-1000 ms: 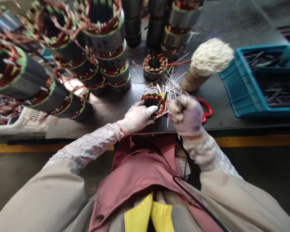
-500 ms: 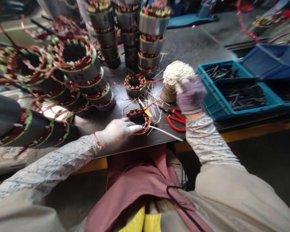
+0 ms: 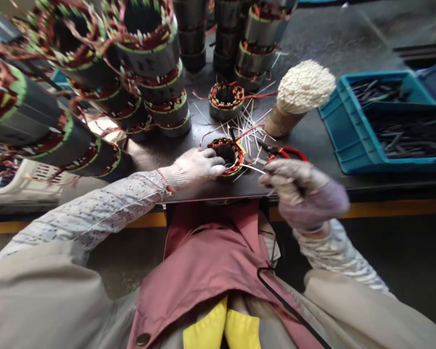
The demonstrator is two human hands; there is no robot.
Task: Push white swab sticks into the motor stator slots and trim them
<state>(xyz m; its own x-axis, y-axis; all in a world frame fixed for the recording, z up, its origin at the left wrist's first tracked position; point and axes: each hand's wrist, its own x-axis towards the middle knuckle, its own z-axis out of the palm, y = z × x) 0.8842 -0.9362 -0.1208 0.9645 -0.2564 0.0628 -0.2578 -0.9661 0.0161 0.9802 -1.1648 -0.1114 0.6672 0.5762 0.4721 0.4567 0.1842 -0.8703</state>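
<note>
My left hand [image 3: 198,167], in a white glove, holds the near-left rim of a small wound stator [image 3: 236,154] with copper windings and red leads. A white cable tie [image 3: 253,168] sticks out from the right side of this stator. My right hand [image 3: 301,186], in a grey and purple glove, has its fingers pinched together at the tie's outer end; the exact grip is blurred. Just behind it lie red-handled pliers [image 3: 287,152]. Beyond these stands a dense bundle of white cable ties [image 3: 305,87] in a brown holder [image 3: 281,121].
Loose white ties [image 3: 250,123] lie scattered behind the stator. Another small stator [image 3: 225,110] stands farther back. Stacked stators [image 3: 160,92] crowd the left and back. At right, a blue bin [image 3: 356,140] holds black pieces. The table's front edge runs close to both hands.
My right hand has come from the tie bundle down and toward the stator, to the white tie's end. My left hand stays at the stator. The view has shifted.
</note>
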